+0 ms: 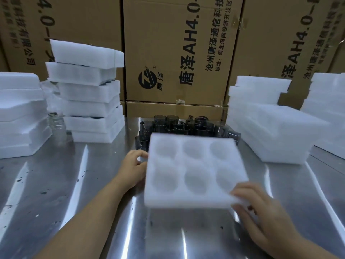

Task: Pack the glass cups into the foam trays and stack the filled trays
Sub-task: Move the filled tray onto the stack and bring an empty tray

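Right hand (pixel 261 210) pinched the near corner of the empty white six-pocket foam tray (pixel 188 201), left hand (pixel 133 169) curled at its edge, grip unclear.

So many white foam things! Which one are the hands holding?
Find the shiny metal table, then the dark glass cups at its middle. Just in front of them is the tray, its near corner held by the right hand, the left hand at its side. Unlike the stacks around, it is single and shows six empty hollows.
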